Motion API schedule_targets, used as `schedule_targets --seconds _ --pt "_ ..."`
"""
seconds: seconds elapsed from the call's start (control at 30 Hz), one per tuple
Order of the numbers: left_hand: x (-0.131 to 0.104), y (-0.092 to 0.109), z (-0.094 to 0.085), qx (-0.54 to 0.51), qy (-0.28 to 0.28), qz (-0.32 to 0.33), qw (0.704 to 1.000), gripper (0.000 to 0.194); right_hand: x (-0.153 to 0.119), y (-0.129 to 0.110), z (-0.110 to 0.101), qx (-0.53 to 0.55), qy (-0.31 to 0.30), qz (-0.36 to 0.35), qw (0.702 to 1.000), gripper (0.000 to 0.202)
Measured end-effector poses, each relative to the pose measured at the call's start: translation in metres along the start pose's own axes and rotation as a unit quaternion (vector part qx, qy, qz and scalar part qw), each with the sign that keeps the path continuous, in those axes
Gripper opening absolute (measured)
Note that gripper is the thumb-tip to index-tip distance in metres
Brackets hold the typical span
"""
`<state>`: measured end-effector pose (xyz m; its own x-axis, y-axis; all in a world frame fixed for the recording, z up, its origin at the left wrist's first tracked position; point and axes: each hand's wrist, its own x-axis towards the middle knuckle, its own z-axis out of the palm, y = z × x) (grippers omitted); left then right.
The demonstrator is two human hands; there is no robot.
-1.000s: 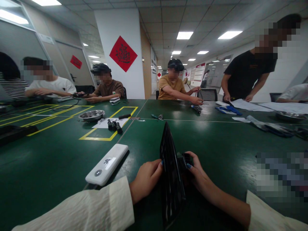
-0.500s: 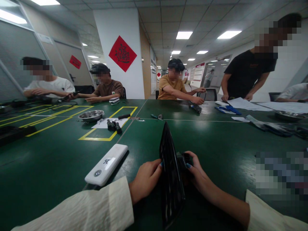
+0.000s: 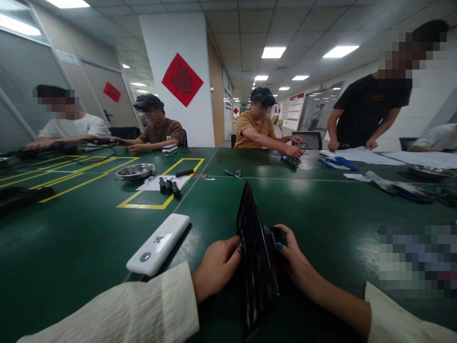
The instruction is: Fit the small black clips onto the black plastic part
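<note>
Left grip (image 3: 216, 267), right grip (image 3: 298, 266), black panel (image 3: 256, 267) held between, thin, glossy, near-upright.

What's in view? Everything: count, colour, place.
panel: 1, black, front centre
fitting: 1, black, right of panel
device: 1, white, front left
table: 1, green, throughout
tape: several, yellow, left
bowls: 2, silver, left, right
cylinders: several, black, left
gear: several, black, left
tool: 1, green, table centre
papers: several, white, left, right
item: 1, blue, back right
people: several, mixed shirts, around table
signs: several, red, background
lights: several, white, overhead
left hand: 1, blue nail, on panel
right hand: 1, blue nails, on fitting
sleeves: 2, cream, bottom
</note>
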<state>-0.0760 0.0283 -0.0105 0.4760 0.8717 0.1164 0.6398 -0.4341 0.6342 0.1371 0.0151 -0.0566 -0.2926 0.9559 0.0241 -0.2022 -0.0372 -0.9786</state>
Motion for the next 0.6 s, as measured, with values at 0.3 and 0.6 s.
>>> schedule_targets --seconds 0.3,0.6 --pt "0.0007 -0.0021 0.0032 -0.015 0.003 -0.01 1.0 0.042 0.0001 0.0022 -0.0009 0.013 -0.006 -0.003 1.0 0.049" --pt "0.0009 -0.0038 0.0035 -0.002 0.012 -0.013 1.0 0.04 0.0014 0.004 -0.0023 0.006 0.002 -0.006 1.0 0.05"
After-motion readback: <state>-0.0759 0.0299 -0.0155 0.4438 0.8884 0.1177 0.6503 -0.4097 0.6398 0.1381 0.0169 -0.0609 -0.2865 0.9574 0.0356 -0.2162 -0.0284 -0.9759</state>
